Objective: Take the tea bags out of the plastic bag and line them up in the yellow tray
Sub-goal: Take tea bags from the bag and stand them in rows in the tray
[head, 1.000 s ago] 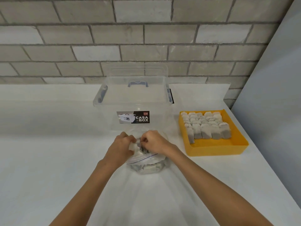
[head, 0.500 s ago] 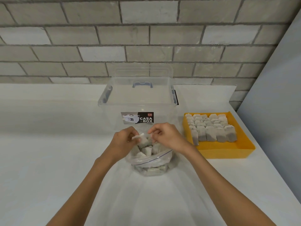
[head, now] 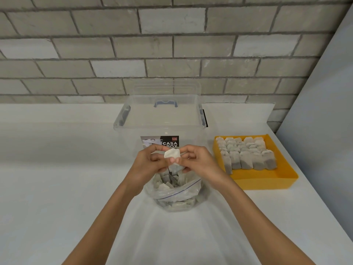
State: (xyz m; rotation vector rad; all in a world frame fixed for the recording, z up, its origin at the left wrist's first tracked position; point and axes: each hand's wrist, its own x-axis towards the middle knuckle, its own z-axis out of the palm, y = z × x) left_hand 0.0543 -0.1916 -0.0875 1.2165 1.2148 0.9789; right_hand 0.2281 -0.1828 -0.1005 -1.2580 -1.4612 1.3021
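A clear zip-top plastic bag (head: 177, 196) stands open on the white counter, holding several grey tea bags. Just above its mouth, my left hand (head: 147, 163) and my right hand (head: 198, 161) together pinch one pale tea bag (head: 172, 154), fingers curled round its edges. To the right sits the yellow tray (head: 267, 180), with several tea bags (head: 248, 155) lined up in rows in its back half; the tray's near strip is bare.
A clear lidded storage box (head: 162, 119) with a "CASA BOX" label stands directly behind the hands. A brick wall runs along the back of the counter (head: 57, 188). A grey panel (head: 324, 111) rises at the right, beyond the tray.
Both hands have risen out of the bag's mouth, lifting one tea bag up between them. The view has shifted slightly left, so the tray sits further right.
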